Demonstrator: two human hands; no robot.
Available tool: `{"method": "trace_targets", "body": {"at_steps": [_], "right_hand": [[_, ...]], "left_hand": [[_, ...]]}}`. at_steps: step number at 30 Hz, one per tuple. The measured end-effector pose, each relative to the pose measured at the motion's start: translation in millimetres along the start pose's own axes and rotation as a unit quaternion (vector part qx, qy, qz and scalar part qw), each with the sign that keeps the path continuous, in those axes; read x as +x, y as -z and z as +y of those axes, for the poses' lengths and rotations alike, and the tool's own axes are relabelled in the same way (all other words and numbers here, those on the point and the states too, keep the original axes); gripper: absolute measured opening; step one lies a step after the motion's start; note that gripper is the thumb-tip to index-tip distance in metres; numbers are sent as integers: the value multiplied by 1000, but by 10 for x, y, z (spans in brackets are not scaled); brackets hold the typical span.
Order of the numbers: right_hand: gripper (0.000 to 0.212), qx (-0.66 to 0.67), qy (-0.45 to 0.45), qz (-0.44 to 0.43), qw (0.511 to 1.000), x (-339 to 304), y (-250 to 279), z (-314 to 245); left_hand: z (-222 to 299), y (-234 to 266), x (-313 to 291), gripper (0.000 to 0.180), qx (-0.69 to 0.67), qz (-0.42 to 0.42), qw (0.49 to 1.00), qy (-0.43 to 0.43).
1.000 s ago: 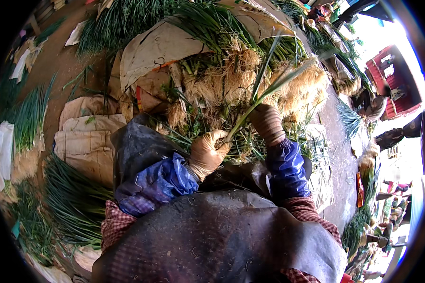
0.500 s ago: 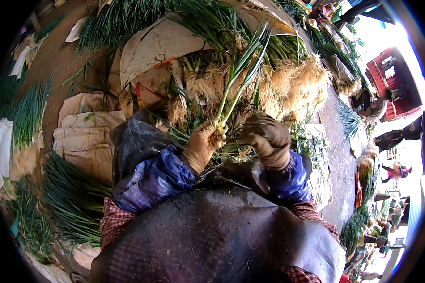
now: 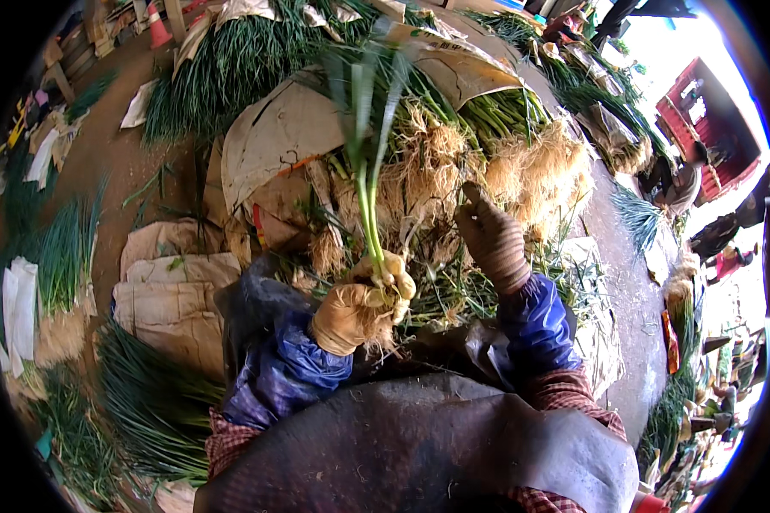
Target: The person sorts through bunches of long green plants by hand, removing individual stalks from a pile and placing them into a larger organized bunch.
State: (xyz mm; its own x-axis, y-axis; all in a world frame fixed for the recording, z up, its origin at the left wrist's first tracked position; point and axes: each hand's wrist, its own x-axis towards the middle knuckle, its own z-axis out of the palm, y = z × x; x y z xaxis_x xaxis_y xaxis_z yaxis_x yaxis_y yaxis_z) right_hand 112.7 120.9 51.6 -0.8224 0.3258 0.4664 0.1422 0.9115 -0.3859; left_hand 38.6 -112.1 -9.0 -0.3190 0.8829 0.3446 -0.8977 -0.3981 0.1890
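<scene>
My left hand (image 3: 364,303), in a tan glove, is closed around the lower stems of a few green onions (image 3: 370,205). Their leaves point up and away, blurred by motion, and pale roots hang below my fingers. My right hand (image 3: 492,239), in a dirty brown glove, is raised apart from the left one. Its fingers stretch toward the heap of green onions (image 3: 535,167), whose long tan roots face me, and I see nothing held in them. Loose leaves and trimmings (image 3: 445,299) lie beneath both hands.
A beige sack cloth (image 3: 265,128) partly covers the heap. Folded sacks (image 3: 175,295) and a green onion pile (image 3: 150,393) lie at my left. A dark apron (image 3: 419,445) covers my lap. At far right, a person (image 3: 684,184) is near a red truck bed (image 3: 714,128).
My left hand has lowered slightly, and the green onions in it now stand more upright. My right hand has moved away from it, up toward the heap's roots. The view has shifted slightly.
</scene>
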Motion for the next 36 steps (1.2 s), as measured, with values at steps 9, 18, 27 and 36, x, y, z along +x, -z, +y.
{"method": "trace_targets", "body": {"at_steps": [9,18,27,36], "right_hand": [[44,-239,-3,-2,971,1286,-355,341],[20,-344,18,180,921,1250,683,479],[14,206,34,-219,953,-362,-52,-610],[68,203,-114,-171,957,95,-505,-170]], "left_hand": [[132,275,48,26,340,334,875,82],[199,116,-10,40,262,347,900,21],[-16,318,86,37,126,288,948,49],[-399,378,39,34,337,318,886,24]]}}
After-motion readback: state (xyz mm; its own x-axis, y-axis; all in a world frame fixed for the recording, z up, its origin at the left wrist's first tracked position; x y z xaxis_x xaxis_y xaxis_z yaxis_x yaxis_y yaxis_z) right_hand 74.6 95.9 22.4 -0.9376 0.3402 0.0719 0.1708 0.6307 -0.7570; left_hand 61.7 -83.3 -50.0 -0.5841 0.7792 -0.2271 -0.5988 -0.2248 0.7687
